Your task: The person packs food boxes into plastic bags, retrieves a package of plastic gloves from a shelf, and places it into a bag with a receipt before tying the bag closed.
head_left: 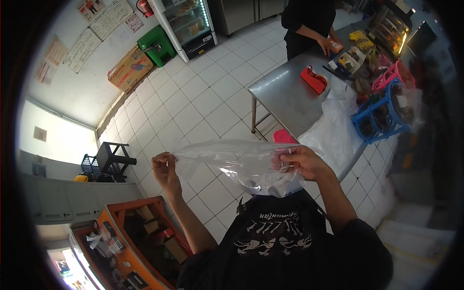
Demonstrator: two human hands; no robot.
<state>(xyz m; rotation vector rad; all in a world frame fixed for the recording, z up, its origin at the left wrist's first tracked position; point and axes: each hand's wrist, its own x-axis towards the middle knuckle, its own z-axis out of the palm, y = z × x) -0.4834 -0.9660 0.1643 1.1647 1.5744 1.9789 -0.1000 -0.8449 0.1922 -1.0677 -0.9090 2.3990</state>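
A clear plastic bag (pixel 227 159) is stretched out in front of my chest, above the tiled floor. My left hand (pixel 166 170) pinches one end of it between thumb and fingers. At the other end, my right hand (pixel 302 162) grips the bag, and part of the film covers its fingers. The bag sags in the middle, and I cannot make out anything inside it. Just beyond my right hand, a pile of clear plastic bags (pixel 331 123) lies on the steel table (pixel 278 89).
A red tape dispenser (pixel 314 79), a blue plastic basket (pixel 382 116) and a pink basket (pixel 394 75) are on the table. Across it, a person in black (pixel 309 24) holds a small orange box (pixel 335 46). A black stool (pixel 115 157) and an orange cabinet (pixel 108 220) stand at left.
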